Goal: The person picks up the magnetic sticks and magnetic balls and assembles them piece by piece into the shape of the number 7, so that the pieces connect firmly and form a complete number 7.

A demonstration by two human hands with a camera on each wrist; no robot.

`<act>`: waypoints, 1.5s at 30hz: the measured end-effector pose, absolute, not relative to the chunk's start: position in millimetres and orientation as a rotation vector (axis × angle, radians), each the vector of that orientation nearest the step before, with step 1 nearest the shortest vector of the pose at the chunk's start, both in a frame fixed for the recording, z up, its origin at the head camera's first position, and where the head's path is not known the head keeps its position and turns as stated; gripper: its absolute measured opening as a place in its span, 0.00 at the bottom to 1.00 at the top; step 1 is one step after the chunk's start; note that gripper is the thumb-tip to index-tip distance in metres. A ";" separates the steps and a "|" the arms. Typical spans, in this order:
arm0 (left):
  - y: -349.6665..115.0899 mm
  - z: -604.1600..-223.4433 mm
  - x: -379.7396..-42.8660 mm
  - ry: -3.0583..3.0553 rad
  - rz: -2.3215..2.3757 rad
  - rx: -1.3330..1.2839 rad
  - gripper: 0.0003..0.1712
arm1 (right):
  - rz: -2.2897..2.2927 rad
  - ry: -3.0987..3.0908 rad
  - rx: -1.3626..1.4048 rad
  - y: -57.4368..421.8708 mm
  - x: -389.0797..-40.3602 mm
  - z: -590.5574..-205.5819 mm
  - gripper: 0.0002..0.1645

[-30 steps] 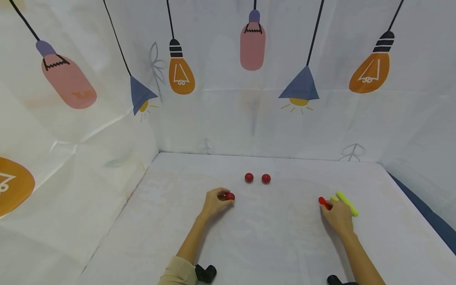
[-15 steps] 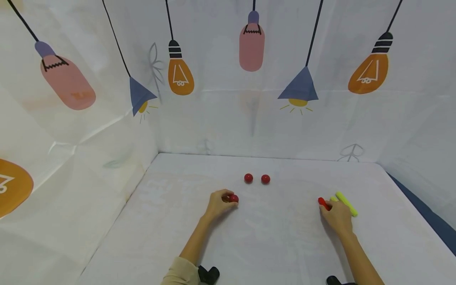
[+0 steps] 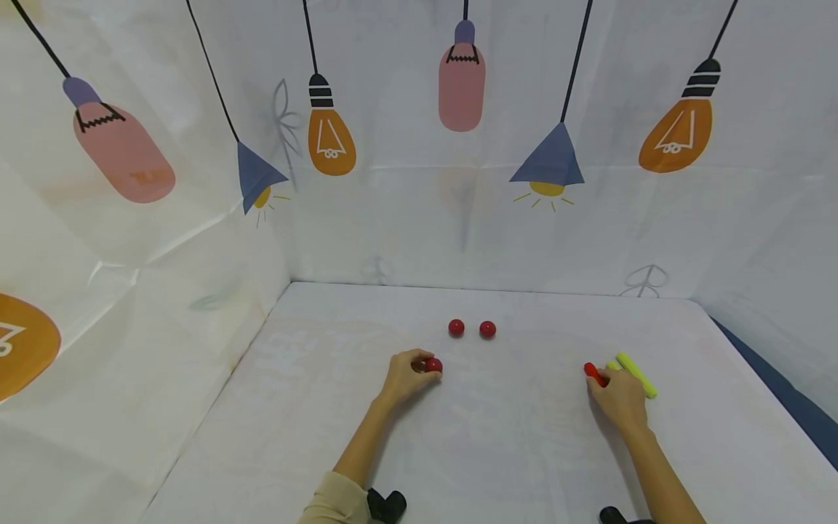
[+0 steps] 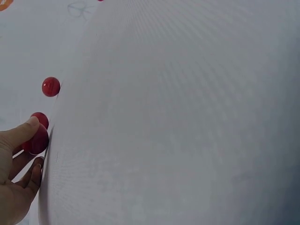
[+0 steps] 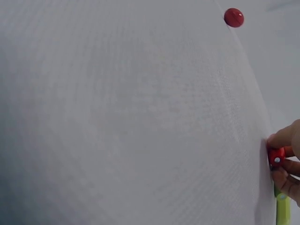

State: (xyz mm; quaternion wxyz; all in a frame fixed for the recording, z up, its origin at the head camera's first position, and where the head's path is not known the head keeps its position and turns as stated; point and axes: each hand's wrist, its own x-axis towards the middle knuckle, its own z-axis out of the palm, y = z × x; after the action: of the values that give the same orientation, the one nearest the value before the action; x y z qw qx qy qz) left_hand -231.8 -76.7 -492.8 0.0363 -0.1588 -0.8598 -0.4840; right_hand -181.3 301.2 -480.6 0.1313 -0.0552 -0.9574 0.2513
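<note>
My right hand (image 5: 290, 169) enters at the right edge, cut off by the frame. Its fingers pinch a red piece (image 5: 275, 153), which bears a small pale spot on the side facing the camera. Directly below my fingers stands a yellow-green stick (image 5: 282, 212), its lower end out of frame; contact with my fingers cannot be determined. A glossy red ball (image 5: 234, 17) sits near the top, well apart from my grip. A white surface (image 5: 140, 117) fills most of the view, darkening towards the lower left.
</note>
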 end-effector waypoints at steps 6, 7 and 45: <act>-77.0 -494.9 -231.7 -2.637 -1.498 -0.474 0.20 | 0.731 -2.755 -0.142 301.3 -180.1 -482.3 0.18; -76.9 -495.1 -231.6 -2.636 -1.500 -0.472 0.20 | 0.730 -2.743 -0.130 301.4 -179.8 -482.5 0.17; -79.5 -496.0 -233.5 -2.663 -1.487 -0.443 0.21 | 1.049 -2.607 0.336 262.5 -201.3 -478.7 0.15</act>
State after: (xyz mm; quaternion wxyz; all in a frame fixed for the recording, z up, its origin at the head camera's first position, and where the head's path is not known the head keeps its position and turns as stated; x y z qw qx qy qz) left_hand -233.5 -79.5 -496.0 0.0298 -0.1437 -0.8637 -0.4822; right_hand -201.3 262.5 -478.7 0.1552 0.1172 -0.9100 0.3662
